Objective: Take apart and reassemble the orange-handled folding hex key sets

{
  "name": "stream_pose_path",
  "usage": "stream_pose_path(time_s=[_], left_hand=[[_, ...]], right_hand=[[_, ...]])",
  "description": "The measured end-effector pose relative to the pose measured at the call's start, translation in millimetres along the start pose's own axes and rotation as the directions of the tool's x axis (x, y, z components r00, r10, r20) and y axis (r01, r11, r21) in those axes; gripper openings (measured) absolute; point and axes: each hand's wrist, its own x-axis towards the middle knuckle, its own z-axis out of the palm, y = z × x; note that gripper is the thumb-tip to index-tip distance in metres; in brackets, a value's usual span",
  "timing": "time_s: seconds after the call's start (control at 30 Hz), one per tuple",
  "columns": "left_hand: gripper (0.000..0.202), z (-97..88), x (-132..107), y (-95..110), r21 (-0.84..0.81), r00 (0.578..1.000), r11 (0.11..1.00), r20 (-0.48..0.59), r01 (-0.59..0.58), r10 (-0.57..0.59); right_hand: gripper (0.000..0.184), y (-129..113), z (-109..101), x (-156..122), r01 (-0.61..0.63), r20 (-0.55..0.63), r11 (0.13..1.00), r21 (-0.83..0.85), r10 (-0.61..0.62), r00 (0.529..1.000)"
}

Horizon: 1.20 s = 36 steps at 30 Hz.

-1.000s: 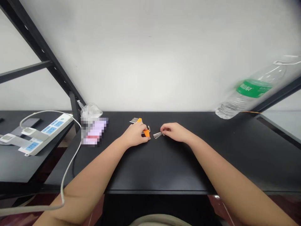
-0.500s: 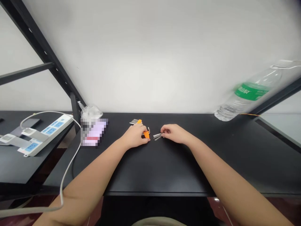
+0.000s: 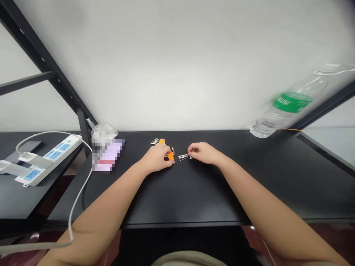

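On the black table point(image 3: 194, 192), my left hand point(image 3: 156, 159) is closed over an orange holder point(image 3: 169, 156) with thin metal keys poking out at its far end point(image 3: 156, 141). My right hand point(image 3: 202, 153) lies just to its right, fingers pinched on a small bunch of silver metal keys point(image 3: 183, 157) that point left toward the holder. A narrow gap separates the bunch from the orange holder.
A blurred-out packet point(image 3: 107, 154) and a crumpled clear bag point(image 3: 103, 130) lie at the table's left edge by a black frame post point(image 3: 81, 127). A white power strip point(image 3: 41, 160) with a cable sits on the left table. A clear bottle with green label point(image 3: 288, 107) stands far right.
The silver keys in my right hand have drawn together from a fanned spread into a tighter bunch. Both hands stay in nearly the same place; the view shifted slightly.
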Motion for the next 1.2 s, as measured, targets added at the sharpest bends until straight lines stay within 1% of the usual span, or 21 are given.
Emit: stream_pose_path(time_s=[0.1, 0.23, 0.37, 0.57, 0.7, 0.77, 0.83, 1.0, 1.2], left_hand=[[0.031, 0.0, -0.2, 0.2, -0.005, 1.000, 1.000, -0.003, -0.002, 0.002], [0.031, -0.8, -0.3, 1.0, -0.006, 1.000, 1.000, 0.013, 0.007, -0.007], [0.032, -1.4, -0.4, 0.9, -0.005, 1.000, 1.000, 0.016, 0.009, -0.009], [0.033, -1.3, 0.5, 0.1, -0.007, 1.000, 1.000, 0.018, -0.002, 0.002], [0.033, -2.2, 0.4, 1.4, 0.006, 1.000, 1.000, 0.022, 0.008, -0.009], [0.033, -2.5, 0.1, 2.0, 0.004, 1.000, 1.000, 0.025, 0.013, -0.013], [0.033, -2.5, 0.1, 2.1, -0.004, 1.000, 1.000, 0.025, 0.012, -0.012], [0.033, -1.8, 0.8, 1.4, -0.001, 1.000, 1.000, 0.020, 0.004, -0.004], [0.033, -2.2, 0.8, 2.0, -0.007, 0.999, 1.000, 0.028, 0.018, -0.018]], right_hand=[[0.011, -1.8, -0.5, -1.3, 0.002, -0.001, 1.000, -0.007, -0.002, 1.000], [0.011, -4.4, -1.6, -1.6, -0.039, -0.005, 0.999, -0.002, 0.039, 0.999], [0.013, -6.2, -1.6, 0.0, -0.052, -0.031, 0.997, -0.059, 0.051, 0.998], [0.013, -2.0, -1.7, 5.7, -0.013, -0.099, 0.987, -0.162, -0.003, 0.995], [0.014, 1.0, -2.9, 6.5, -0.006, -0.132, 0.987, -0.161, -0.015, 0.991], [0.010, 0.9, -3.3, 4.9, 0.010, -0.144, 0.985, -0.170, -0.035, 0.989], [0.006, -0.2, -3.7, 2.6, 0.030, -0.142, 0.980, -0.195, -0.059, 0.988], [0.008, -4.5, -3.8, -2.8, 0.029, -0.099, 0.968, -0.250, -0.055, 0.994], [0.010, -6.6, -0.6, -7.0, 0.036, -0.121, 0.951, -0.307, -0.077, 0.990]])
